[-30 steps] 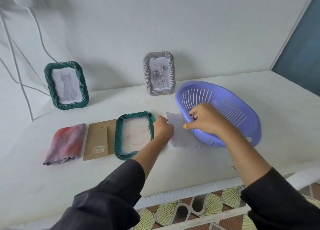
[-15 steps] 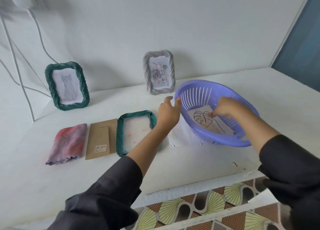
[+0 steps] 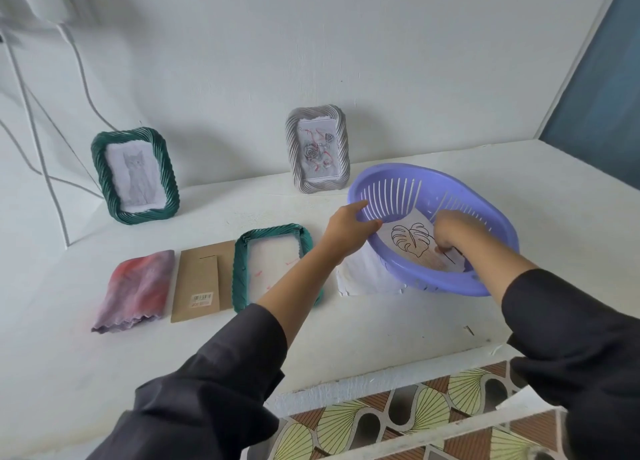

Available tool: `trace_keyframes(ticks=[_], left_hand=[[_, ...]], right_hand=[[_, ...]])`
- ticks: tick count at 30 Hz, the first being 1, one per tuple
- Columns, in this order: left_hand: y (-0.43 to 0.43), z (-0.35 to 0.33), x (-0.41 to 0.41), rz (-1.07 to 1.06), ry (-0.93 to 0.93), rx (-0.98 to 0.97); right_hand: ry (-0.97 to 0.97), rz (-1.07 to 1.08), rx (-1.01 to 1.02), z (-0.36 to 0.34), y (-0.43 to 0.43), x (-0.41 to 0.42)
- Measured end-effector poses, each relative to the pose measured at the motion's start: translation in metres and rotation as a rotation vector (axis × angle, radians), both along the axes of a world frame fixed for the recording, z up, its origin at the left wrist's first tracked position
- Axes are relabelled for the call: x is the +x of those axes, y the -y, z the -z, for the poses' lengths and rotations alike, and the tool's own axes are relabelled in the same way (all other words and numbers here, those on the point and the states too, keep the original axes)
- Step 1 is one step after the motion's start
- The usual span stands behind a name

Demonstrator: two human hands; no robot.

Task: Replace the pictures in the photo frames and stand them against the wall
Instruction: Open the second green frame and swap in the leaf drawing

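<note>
A green frame [image 3: 242, 269] lies face down on the white counter, its brown backing board [image 3: 197, 279] beside it on the left. My left hand [image 3: 346, 231] grips the near rim of a purple basket [image 3: 485, 224]. Inside the basket my right hand [image 3: 450, 231] pinches a white picture with a leaf drawing [image 3: 412, 240]. A blank white sheet [image 3: 360, 276] lies partly under the basket. Against the wall stand a green frame with a cat drawing [image 3: 135, 175] and a grey frame with a rose drawing [image 3: 317, 148].
A folded red and purple cloth [image 3: 135, 290] lies left of the backing board. White cables [image 3: 31, 120] hang down the wall at the far left. The counter's front edge [image 3: 381, 380] runs above patterned tiles.
My right hand has gone from the basket's rim into the basket onto the leaf picture. My left hand has left the white sheet and taken the basket's rim.
</note>
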State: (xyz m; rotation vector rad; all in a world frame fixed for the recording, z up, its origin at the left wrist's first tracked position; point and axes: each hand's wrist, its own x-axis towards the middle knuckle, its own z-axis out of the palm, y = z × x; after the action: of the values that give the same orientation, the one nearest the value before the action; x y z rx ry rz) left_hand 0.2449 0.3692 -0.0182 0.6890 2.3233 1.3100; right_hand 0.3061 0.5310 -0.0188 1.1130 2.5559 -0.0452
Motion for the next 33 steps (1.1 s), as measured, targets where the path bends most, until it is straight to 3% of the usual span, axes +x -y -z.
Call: trace_keyframes(ticks=[8, 12, 15, 17, 19, 21, 24, 29, 33], left_hand=[[0.006, -0.008, -0.004, -0.031, 0.013, 0.033], [0.016, -0.023, 0.000, -0.084, -0.065, 0.221], [0.024, -0.041, 0.007, -0.041, 0.094, 0.369], [0.031, -0.047, 0.010, -0.044, 0.248, 0.462], [0.040, -0.045, 0.005, -0.107, 0.258, 0.499], [0.057, -0.035, -0.006, -0.232, 0.210, 0.476], [0.091, -0.018, -0.024, -0.351, 0.244, 0.411], [0.134, 0.012, -0.044, -0.431, 0.348, 0.321], [0.150, 0.031, -0.051, -0.419, 0.262, 0.141]], right_hand=[[-0.081, -0.014, -0.015, -0.022, 0.004, 0.002], [-0.385, -0.019, 0.018, -0.067, 0.034, 0.015], [-0.631, -0.122, 0.062, -0.088, 0.080, 0.022], [-0.677, -0.203, 0.067, -0.088, 0.113, 0.018], [-0.676, -0.300, 0.039, -0.082, 0.139, 0.009], [-0.663, -0.387, -0.052, -0.068, 0.154, -0.002], [-0.699, -0.417, -0.362, -0.045, 0.163, -0.019], [-0.799, -0.151, -0.608, -0.006, 0.162, -0.039], [-0.894, 0.029, -0.770, 0.022, 0.170, -0.052]])
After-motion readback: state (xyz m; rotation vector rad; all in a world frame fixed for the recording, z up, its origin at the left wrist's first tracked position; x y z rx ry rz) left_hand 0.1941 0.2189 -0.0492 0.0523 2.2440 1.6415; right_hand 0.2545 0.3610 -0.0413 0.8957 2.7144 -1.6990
